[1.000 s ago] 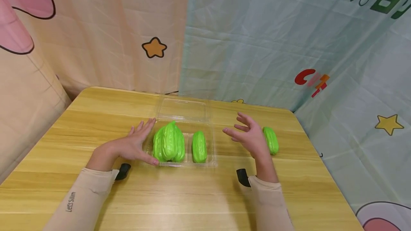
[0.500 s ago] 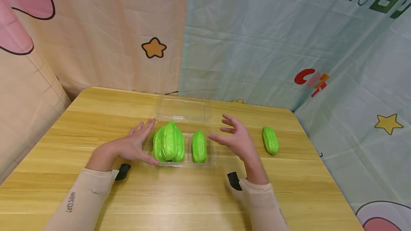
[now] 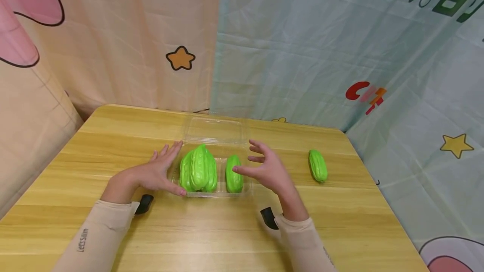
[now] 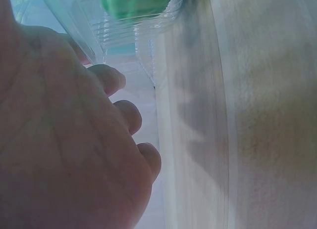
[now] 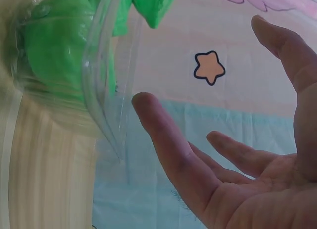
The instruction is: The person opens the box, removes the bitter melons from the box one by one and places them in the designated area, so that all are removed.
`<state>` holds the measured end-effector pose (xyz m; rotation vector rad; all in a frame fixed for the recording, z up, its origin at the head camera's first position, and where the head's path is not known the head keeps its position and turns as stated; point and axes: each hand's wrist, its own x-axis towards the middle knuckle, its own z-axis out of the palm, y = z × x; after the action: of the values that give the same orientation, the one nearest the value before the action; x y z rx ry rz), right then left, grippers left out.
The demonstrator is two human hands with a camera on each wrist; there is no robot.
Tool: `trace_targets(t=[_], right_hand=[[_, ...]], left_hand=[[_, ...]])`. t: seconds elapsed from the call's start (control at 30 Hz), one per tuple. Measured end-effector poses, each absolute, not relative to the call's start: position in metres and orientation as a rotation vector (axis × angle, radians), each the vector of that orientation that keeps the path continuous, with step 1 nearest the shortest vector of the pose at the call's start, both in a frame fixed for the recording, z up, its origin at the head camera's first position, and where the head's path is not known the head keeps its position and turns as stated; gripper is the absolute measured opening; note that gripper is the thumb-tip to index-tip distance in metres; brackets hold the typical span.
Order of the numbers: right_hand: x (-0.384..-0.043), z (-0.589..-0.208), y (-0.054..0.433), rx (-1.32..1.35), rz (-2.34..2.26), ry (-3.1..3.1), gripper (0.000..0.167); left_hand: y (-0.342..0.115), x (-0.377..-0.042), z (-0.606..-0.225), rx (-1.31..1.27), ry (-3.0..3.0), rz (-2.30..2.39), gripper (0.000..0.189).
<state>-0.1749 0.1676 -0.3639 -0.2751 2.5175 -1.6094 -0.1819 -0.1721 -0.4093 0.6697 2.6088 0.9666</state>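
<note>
A clear plastic clamshell box (image 3: pixel 213 194) sits on the table with its lid (image 3: pixel 215 130) folded back. Bright green, ridged, gourd-like pieces (image 3: pixel 198 169) are bunched in its left half, and a single green piece (image 3: pixel 234 183) lies in the right half. My left hand (image 3: pixel 153 174) rests at the box's left side, fingers spread along the wall and thumb at the front left corner. Over the box's right edge is my right hand (image 3: pixel 268 171), fingers spread and holding nothing; its thumb overlaps the single piece in the head view. The right wrist view shows the fingers apart from the box rim (image 5: pixel 89 83).
Another green ridged piece (image 3: pixel 318 166) lies alone on the wooden table (image 3: pixel 211 238), to the right of my right hand. Printed cloth curtains (image 3: pixel 295 53) hang behind the table and along both sides. A black strap piece (image 3: pixel 269 218) juts from my right wrist.
My right hand has moved left, from beside the loose green piece to over the box's right edge, its fingers still spread. The left hand and the green pieces have stayed in place.
</note>
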Motion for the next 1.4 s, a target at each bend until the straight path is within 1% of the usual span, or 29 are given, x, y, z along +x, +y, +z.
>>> trace_targets(t=[0.23, 0.5, 0.87, 1.13, 1.4], right_hand=[[-0.171, -0.366, 0.158, -0.291, -1.523, 2.553, 0.097], [-0.168, -0.368, 0.148, -0.283, -1.403, 2.607, 0.105], [-0.164, -0.374, 0.138, -0.266, -1.325, 2.688, 0.101], [-0.163, -0.377, 0.135, -0.287, -1.31, 2.715, 0.093], [-0.161, -0.381, 0.126, -0.303, -1.147, 2.784, 0.104]], left_hand=[[-0.172, -0.181, -0.41, 0.67, 2.605, 0.971, 0.143], [-0.173, -0.18, -0.41, 0.67, 2.609, 0.978, 0.143], [-0.172, -0.178, -0.413, 0.67, 2.607, 0.99, 0.143], [-0.171, -0.178, -0.415, 0.683, 2.613, 1.001, 0.143], [-0.17, -0.178, -0.413, 0.691, 2.606, 0.999, 0.144]])
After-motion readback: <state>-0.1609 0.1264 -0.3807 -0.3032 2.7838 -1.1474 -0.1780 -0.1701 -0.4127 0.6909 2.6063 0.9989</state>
